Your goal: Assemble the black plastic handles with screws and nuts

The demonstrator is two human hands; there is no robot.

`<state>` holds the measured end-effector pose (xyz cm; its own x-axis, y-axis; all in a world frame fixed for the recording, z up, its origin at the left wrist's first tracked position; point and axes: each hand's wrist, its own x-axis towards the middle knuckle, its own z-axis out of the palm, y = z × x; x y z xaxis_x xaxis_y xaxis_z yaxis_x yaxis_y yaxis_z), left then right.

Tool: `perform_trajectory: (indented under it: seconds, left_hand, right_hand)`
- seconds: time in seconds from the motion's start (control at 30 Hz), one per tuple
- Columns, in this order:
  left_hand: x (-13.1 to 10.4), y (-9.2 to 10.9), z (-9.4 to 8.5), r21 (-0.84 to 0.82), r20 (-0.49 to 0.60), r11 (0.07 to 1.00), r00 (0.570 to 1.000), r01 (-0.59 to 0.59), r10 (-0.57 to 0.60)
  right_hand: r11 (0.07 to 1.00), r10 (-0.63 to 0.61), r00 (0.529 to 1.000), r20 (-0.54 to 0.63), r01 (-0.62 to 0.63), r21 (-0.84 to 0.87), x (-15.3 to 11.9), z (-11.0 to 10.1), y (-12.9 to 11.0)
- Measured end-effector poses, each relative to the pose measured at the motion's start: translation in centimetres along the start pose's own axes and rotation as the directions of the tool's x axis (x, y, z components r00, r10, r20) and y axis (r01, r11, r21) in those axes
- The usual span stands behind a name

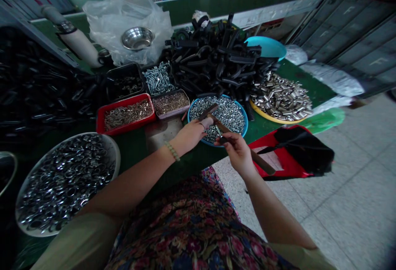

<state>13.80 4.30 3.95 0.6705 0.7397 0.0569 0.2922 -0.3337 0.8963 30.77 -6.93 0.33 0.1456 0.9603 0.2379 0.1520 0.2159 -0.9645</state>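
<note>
Above the near rim of the round blue tray [246,126], I pinch a small black-and-silver piece [221,139] in my right grip [239,152] alongside a brown-handled hammer [262,163], seemingly to steady it, but cannot tell whether my left grip [191,135] clamps anything.

Passage beyond the blue round basin [246,121] is blocked by heaped black plastic parts [213,59]; bare green bench [132,148] is left open between the white round basin [117,154], red rectangular tray [130,126] and the left forearm [139,179].
</note>
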Motion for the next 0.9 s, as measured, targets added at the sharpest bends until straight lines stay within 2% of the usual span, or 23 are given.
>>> perform_trajectory:
  seconds: [0.07, 0.17, 0.23, 0.3, 0.33, 0.4, 0.47, 0.53, 0.6, 0.7, 0.77, 0.83, 0.87, 0.9]
  left_hand:
    - [0.9, -0.6, 0.8, 0.105, 0.046, 0.993, 0.998, -0.045, 0.041]
    - [1.4, -1.0, 1.1, 0.104, 0.081, 0.993, 0.996, -0.054, 0.046]
    - [1.0, -1.0, 0.6, 0.001, 0.053, 1.000, 0.999, -0.014, 0.014]
    - [0.0, -1.0, -0.4, -0.281, -0.002, 0.955, 0.995, 0.093, -0.097]
    - [-0.6, -1.0, -0.9, -0.459, -0.015, 0.875, 0.983, 0.155, -0.182]
    - [-2.3, -0.9, -2.0, -0.749, 0.010, 0.621, 0.941, 0.230, -0.337]
    - [-4.1, -0.8, -3.0, -0.874, 0.047, 0.422, 0.906, 0.241, -0.421]
    - [-5.7, -0.6, -3.9, -0.902, 0.062, 0.358, 0.892, 0.242, -0.447]
    - [-6.9, -0.4, -4.8, -0.888, 0.080, 0.370, 0.884, 0.272, -0.460]
    - [-8.1, -0.1, -6.3, -0.802, 0.179, 0.446, 0.872, 0.397, -0.455]
    - [-8.6, 0.4, -7.4, -0.738, 0.184, 0.542, 0.893, 0.401, -0.410]
    - [-9.3, 1.4, -8.1, -0.663, 0.039, 0.706, 0.954, 0.248, -0.299]
    - [-9.6, 2.0, -8.2, -0.590, -0.071, 0.797, 0.975, 0.130, -0.211]
    - [-10.0, 2.6, -8.3, -0.487, -0.175, 0.873, 0.979, 0.011, -0.109]
  right_hand:
    - [0.999, 0.014, 0.999, -0.048, -0.013, 0.038, 0.0, -0.4, 0.1]
    - [0.997, 0.026, 0.999, -0.045, -0.023, 0.068, 0.0, -0.1, -0.3]
    - [0.994, 0.038, 0.999, -0.028, -0.035, 0.104, 0.1, 0.6, -0.8]
    - [0.990, 0.045, 0.999, 0.017, -0.047, 0.135, 0.1, 1.5, -1.3]
    - [0.989, 0.045, 0.998, 0.053, -0.052, 0.142, 0.2, 2.1, -1.5]
    - [0.988, 0.039, 0.989, 0.141, -0.059, 0.143, 0.5, 3.2, -2.0]
    - [0.987, 0.035, 0.971, 0.237, -0.071, 0.143, 1.0, 4.3, -2.6]
    - [0.987, 0.044, 0.943, 0.330, -0.092, 0.133, 1.6, 5.0, -3.3]
    - [0.993, 0.050, 0.898, 0.436, -0.091, 0.074, 2.2, 5.4, -4.2]
    - [0.998, 0.059, 0.808, 0.587, -0.030, -0.060, 2.9, 5.8, -5.4]
    - [0.998, 0.068, 0.793, 0.606, -0.054, -0.041, 3.1, 6.4, -5.8]
    - [0.966, 0.073, 0.830, 0.553, -0.197, 0.168, 2.9, 7.5, -5.8]
    - [0.903, 0.086, 0.847, 0.525, -0.289, 0.319, 2.7, 8.1, -5.7]
    - [0.804, 0.109, 0.853, 0.510, -0.377, 0.460, 2.5, 8.7, -5.6]
